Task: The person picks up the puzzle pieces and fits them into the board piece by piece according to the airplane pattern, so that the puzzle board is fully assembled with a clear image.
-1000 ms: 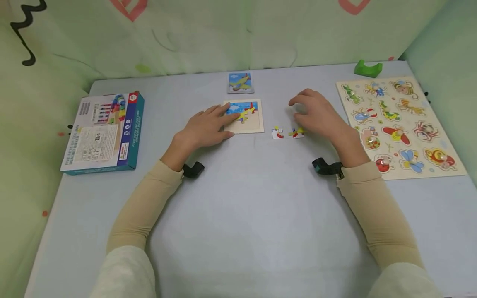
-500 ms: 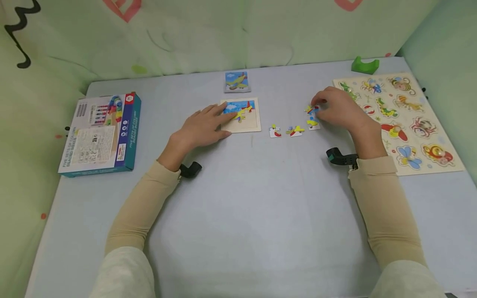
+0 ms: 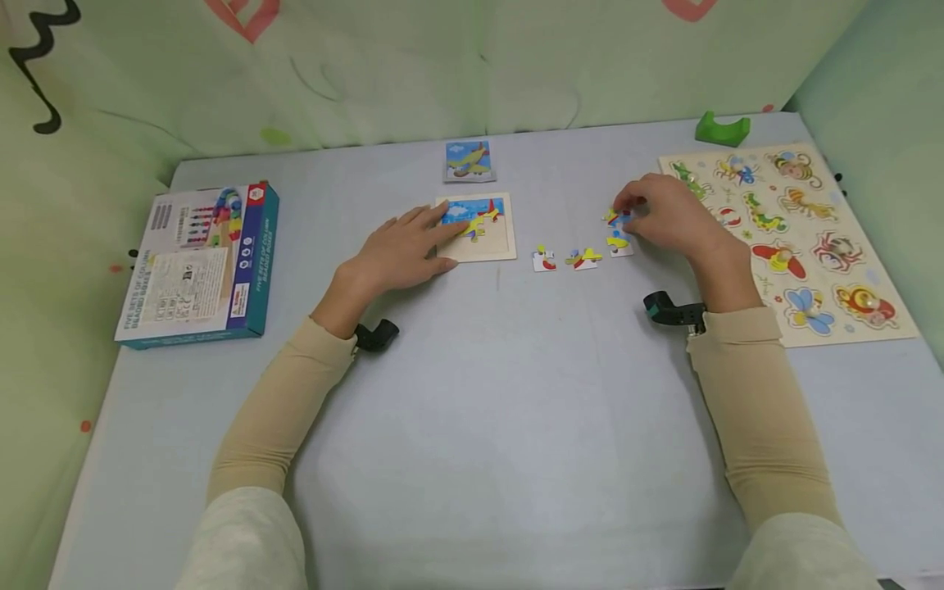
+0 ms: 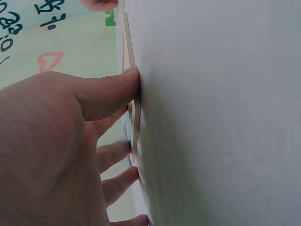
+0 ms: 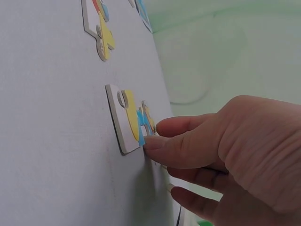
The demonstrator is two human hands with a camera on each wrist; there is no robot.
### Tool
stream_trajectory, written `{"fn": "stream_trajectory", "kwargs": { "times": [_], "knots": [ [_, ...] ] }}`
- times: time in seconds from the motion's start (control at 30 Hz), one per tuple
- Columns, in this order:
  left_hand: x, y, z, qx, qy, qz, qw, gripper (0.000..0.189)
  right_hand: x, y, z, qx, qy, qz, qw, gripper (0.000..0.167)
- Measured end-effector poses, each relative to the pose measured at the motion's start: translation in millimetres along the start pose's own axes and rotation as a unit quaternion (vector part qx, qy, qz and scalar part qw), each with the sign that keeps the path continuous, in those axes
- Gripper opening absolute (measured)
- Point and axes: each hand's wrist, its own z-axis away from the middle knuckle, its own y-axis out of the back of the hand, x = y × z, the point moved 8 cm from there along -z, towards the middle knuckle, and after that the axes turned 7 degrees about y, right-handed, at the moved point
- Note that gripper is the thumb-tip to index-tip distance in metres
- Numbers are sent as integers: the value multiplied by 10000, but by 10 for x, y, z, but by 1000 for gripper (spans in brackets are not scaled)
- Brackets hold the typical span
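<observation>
My left hand (image 3: 401, 250) lies with fingers spread over the left edge of a wooden puzzle tray (image 3: 498, 246). The thumb is at the near edge, and the partly filled airplane picture (image 3: 483, 217) shows beside the fingers. To the right, my right hand (image 3: 674, 211) has its thumb and index finger curled to pinch a blue puzzle piece (image 5: 146, 123), mostly hidden by the fingertips. Right by it lies a white-edged puzzle piece with yellow (image 5: 128, 120). Two more pieces, one red and white (image 3: 544, 260) and one yellow and red (image 3: 584, 259), lie nearer the tray.
A small airplane picture card (image 3: 469, 161) lies behind the tray. On the left is a beaded-boxes carton (image 3: 195, 266). A wooden insect puzzle board (image 3: 792, 246) lies at the right, partly behind my right forearm, with a green curved block (image 3: 723, 131) beyond it.
My right hand has moved right, from above the yellow and red piece to the pieces farther right, and its fingers have closed on one. My left hand stays on the tray.
</observation>
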Motion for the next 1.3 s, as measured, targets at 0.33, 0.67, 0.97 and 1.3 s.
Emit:
{"fn": "stream_trajectory", "kwargs": {
  "times": [0.33,0.67,0.97,1.3],
  "knots": [
    [-13,-26,-34,23,-32,-3,10000,63,22,-24,1,30,-194,-93,9998,26],
    [-6,-15,-30,51,-15,-13,10000,63,46,-22,0,142,-236,-194,9994,24],
    [-6,-21,-17,15,-12,-33,10000,63,56,-23,-10,67,-354,-284,9989,28],
    [-1,-26,-12,29,10,-42,10000,63,67,-17,-22,66,-310,-228,9992,29]
  ]
}}
